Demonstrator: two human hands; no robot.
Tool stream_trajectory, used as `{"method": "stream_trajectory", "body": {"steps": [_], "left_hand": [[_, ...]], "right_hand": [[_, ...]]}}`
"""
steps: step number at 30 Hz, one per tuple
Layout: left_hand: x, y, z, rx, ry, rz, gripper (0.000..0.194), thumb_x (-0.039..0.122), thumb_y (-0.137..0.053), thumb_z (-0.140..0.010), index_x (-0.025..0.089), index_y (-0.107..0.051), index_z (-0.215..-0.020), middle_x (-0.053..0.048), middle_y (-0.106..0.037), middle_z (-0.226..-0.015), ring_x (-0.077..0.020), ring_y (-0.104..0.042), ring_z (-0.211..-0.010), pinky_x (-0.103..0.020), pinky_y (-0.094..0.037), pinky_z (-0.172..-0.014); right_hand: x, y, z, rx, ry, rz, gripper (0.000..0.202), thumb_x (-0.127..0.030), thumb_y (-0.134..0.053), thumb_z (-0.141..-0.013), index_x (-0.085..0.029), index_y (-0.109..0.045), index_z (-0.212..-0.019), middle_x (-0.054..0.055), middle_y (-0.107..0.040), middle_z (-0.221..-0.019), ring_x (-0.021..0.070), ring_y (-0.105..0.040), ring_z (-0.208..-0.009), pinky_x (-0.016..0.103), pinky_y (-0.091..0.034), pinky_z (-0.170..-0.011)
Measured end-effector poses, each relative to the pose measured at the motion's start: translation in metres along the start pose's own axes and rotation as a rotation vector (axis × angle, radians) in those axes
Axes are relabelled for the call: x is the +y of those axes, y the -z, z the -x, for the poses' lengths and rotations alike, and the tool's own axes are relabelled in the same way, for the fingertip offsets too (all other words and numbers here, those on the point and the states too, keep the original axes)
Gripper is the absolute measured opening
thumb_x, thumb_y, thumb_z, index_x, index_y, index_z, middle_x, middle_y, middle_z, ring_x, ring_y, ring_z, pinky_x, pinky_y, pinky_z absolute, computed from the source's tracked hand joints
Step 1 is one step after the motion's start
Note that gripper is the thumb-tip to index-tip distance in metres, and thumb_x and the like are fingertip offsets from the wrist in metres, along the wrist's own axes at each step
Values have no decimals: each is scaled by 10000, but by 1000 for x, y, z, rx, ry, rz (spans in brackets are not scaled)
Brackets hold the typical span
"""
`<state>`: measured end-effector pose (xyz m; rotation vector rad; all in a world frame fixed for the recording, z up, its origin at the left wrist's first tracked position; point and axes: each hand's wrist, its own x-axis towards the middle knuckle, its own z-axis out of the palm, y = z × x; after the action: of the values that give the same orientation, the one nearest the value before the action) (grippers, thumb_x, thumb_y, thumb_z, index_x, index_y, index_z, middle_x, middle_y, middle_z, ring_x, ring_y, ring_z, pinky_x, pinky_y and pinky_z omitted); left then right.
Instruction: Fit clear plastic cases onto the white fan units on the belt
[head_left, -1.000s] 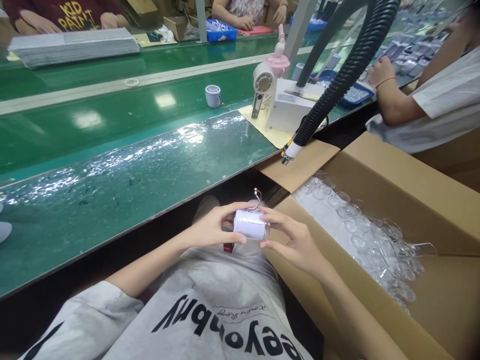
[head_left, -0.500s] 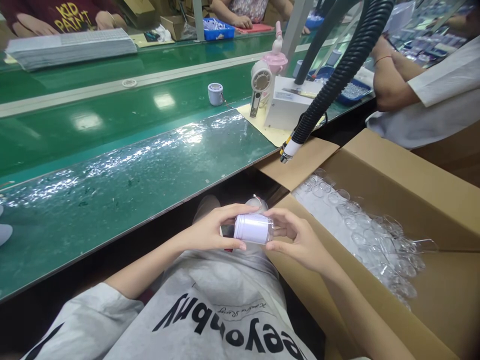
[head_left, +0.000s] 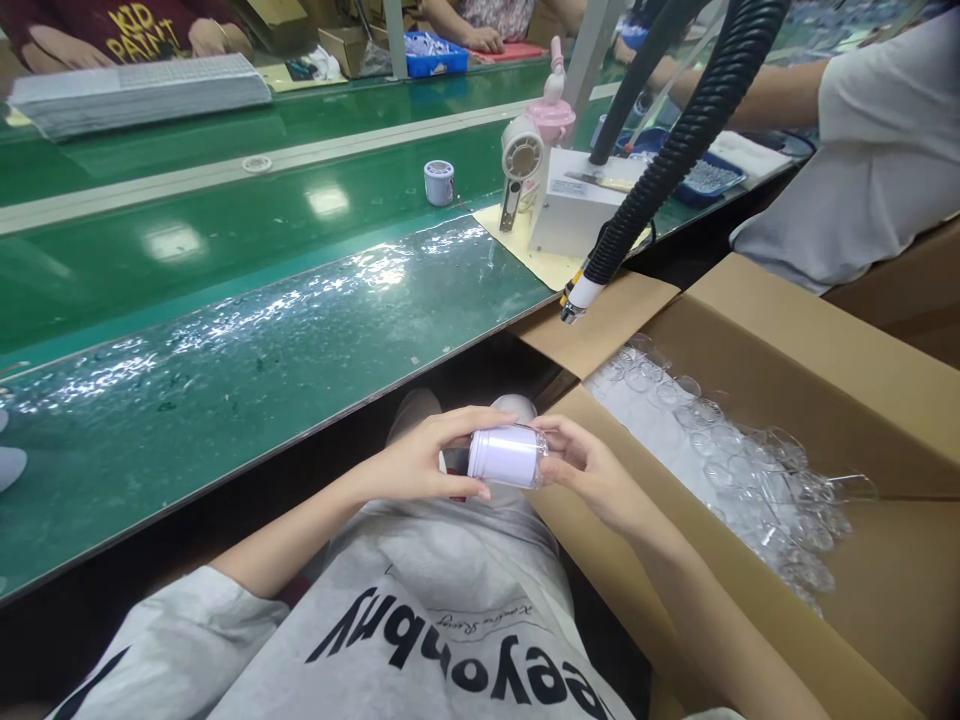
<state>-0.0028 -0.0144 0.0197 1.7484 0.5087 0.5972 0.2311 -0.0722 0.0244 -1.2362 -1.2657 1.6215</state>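
The cylinder (head_left: 504, 457) sits level in mid-air between two hands, off the counter (head_left: 300, 370), whose edge runs past at eleven o'clock. The left hand (head_left: 409, 460), at nine o'clock, is half curled round it, thumb below and fingers above; the right hand (head_left: 600, 485), at three o'clock, pinches its clear end with bunched fingertips. Glare makes it hard to tell whether that end is a separate piece; if so, a crooked push could cock it. The smooth wall could slip if either grip slackened, sending the cylinder down beside the carton (head_left: 847, 390) at three o'clock.
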Motion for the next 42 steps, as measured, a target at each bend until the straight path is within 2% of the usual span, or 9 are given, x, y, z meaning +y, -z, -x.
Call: {"method": "stream_trajectory", "body": {"steps": [19,26,29,32,34,36,38,40,42], "left_hand": [[-7,-1,1,-20,-98,-2,778,228,-816,-710,309,-490,-1411,-109,-520,-1447,-294,-470,-1360,-439,-444,-1096],[-9,-3,3,3,-114,-14,739,225,-811,-717,317,-511,-1385,-108,-535,-1405,-285,-481,-1334,-430,-479,-1053],[-2,-6,5,4,-47,-1,676,228,-782,-749,305,-518,-1366,-100,-539,-1357,-258,-525,-1263,-366,-528,-977],[7,-8,6,37,65,43,628,240,-756,-773,274,-517,-1353,-93,-559,-1300,-224,-584,-1152,-326,-544,-924],[11,-8,6,70,139,122,610,247,-742,-786,255,-509,-1350,-92,-569,-1280,-204,-615,-1083,-313,-549,-898],[11,-8,7,89,200,219,604,259,-735,-795,249,-497,-1350,-90,-583,-1263,-192,-636,-1026,-303,-556,-864],[10,-7,7,89,252,294,620,281,-732,-800,255,-477,-1365,-81,-617,-1207,-178,-656,-943,-301,-563,-816],[7,-7,8,66,300,327,643,308,-715,-819,264,-444,-1400,-76,-652,-1129,-173,-669,-867,-313,-570,-771],[6,-5,9,35,314,318,683,309,-714,-821,274,-417,-1435,-88,-656,-1148,-197,-676,-911,-340,-570,-801]], "right_hand": [[9,-14,-4,-69,-228,-319,609,-758,-618,-755,-164,-536,-864,25,-669,-612,134,-639,-454,169,-507,-393],[7,-14,-5,-148,-431,-412,655,-670,-311,-971,-102,-634,-927,61,-657,-574,116,-613,-408,146,-475,-354],[9,-14,-5,-178,-480,-401,720,-669,-196,-987,-94,-629,-985,59,-638,-548,111,-592,-389,136,-445,-336],[15,-13,-2,-205,-334,-306,800,-791,-229,-902,-106,-575,-1127,65,-657,-619,141,-622,-446,174,-478,-367],[19,-12,0,-135,-78,-144,790,-809,-365,-857,-142,-502,-1258,134,-706,-927,205,-712,-715,266,-596,-560],[21,-9,3,-19,251,130,744,-678,-589,-852,-227,-378,-1405,174,-525,-1382,276,-615,-1156,401,-568,-912],[20,-6,5,41,562,439,690,-399,-706,-887,-340,-323,-1459,98,-295,-1573,283,-384,-1392,481,-392,-1118],[19,-2,5,25,737,639,601,-173,-642,-928,-388,-395,-1432,49,-327,-1564,262,-365,-1406,487,-359,-1141],[16,0,6,2,725,641,542,-128,-624,-928,-376,-480,-1388,46,-460,-1479,248,-454,-1346,451,-409,-1113]]}}
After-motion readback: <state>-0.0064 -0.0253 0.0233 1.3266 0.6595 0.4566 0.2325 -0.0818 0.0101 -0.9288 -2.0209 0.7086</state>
